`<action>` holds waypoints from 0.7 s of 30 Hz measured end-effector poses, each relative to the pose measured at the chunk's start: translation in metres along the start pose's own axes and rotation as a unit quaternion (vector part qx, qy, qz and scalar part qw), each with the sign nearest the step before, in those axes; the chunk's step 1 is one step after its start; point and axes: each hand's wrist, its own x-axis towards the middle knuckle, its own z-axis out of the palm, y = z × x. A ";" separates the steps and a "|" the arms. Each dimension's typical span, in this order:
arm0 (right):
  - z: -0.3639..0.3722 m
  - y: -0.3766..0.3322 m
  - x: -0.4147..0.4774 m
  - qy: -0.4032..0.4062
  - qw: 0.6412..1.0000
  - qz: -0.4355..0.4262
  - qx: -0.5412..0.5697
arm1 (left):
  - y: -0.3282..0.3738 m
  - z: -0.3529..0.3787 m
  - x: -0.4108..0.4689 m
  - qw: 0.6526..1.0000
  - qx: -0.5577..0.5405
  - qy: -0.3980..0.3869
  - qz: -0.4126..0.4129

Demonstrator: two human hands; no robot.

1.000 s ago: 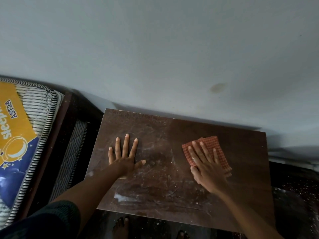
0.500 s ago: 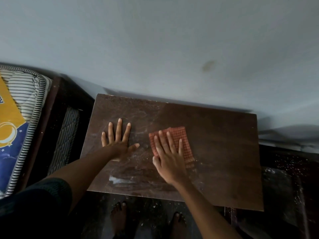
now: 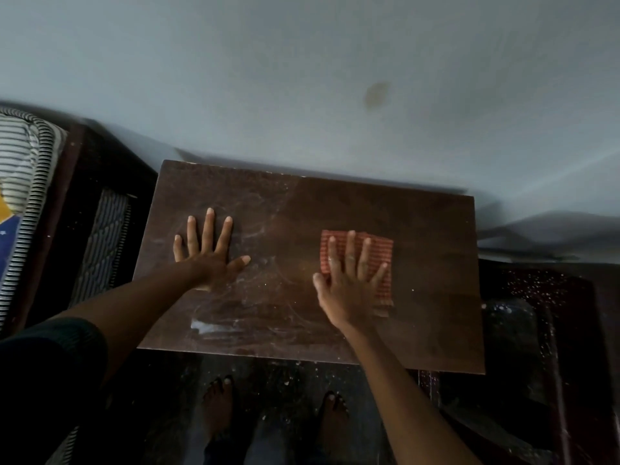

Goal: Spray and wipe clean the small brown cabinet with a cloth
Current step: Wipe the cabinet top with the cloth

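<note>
The person wears a dark, perhaps greenish short sleeve [image 3: 50,367]; feet [image 3: 218,409] bare.

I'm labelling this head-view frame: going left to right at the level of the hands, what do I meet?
Striped mattress → dark bed frame → left hand, flat on the cabinet top → checked cloth, under the right hand.

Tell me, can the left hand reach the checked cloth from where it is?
Probably yes. The left hand lies flat on the same cabinet top as the cloth, with only bare wood between them. But the right hand covers most of the cloth.
</note>
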 end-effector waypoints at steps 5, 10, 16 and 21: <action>0.020 -0.008 -0.070 0.021 0.993 -0.117 -0.019 | 0.001 0.001 -0.001 1.000 0.000 0.005 -0.001; 0.032 0.066 -0.122 0.028 0.999 0.025 -0.024 | 0.001 0.000 -0.001 1.000 -0.007 0.009 0.008; -0.001 0.086 -0.067 -0.003 0.984 0.177 0.006 | 0.001 0.001 -0.001 1.000 -0.005 0.016 0.004; 0.000 0.033 -0.017 0.026 0.995 0.089 0.032 | 0.003 0.001 -0.002 1.000 0.003 0.015 0.002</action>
